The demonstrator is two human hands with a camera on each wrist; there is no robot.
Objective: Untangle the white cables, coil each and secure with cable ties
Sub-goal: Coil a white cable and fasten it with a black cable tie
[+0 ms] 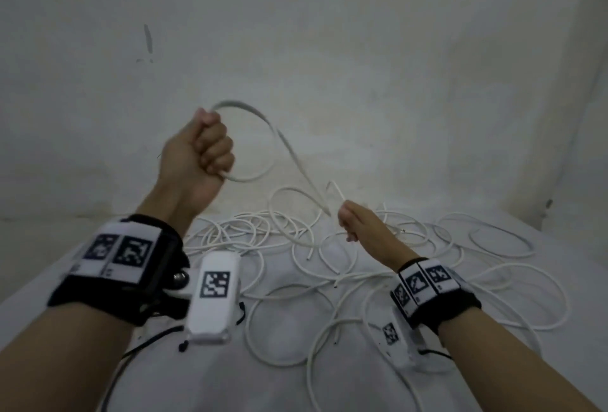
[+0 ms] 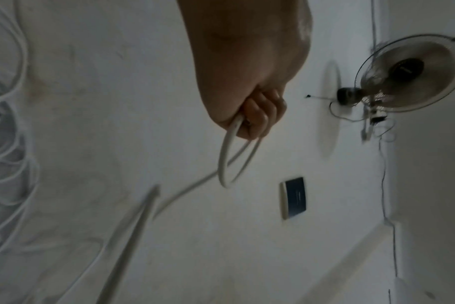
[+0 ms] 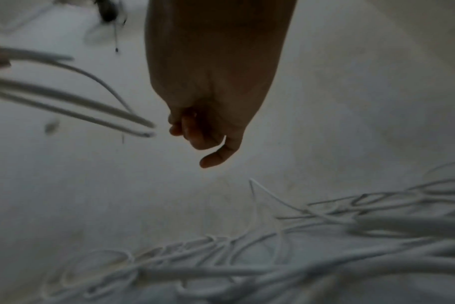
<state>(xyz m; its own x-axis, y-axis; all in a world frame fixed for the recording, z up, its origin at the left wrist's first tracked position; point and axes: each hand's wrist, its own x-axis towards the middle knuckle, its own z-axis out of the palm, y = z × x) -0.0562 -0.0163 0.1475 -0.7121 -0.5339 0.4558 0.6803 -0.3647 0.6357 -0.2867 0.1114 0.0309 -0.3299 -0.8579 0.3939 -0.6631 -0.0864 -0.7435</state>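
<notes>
My left hand [image 1: 204, 145] is raised in a fist and grips a white cable [image 1: 263, 122] that arcs out in a loop above the table. The left wrist view shows the same hand [image 2: 257, 115] with a small coil loop [image 2: 229, 164] hanging from the curled fingers. The cable's free end [image 1: 325, 207] hangs just left of my right hand [image 1: 353, 221]. In the right wrist view that hand [image 3: 208, 142] has loosely curled fingers and a stretched thumb, holds nothing, and is apart from the blurred cable end [image 3: 143, 129]. A tangle of white cables [image 1: 362, 263] lies below.
The cables spread over a white-covered table [image 1: 279, 385] that meets a pale wall [image 1: 329, 50]. Thin black strips [image 1: 151, 339] lie near the front left, under my left forearm. A wall fan [image 2: 413, 72] and a dark wall plate [image 2: 294, 197] appear in the left wrist view.
</notes>
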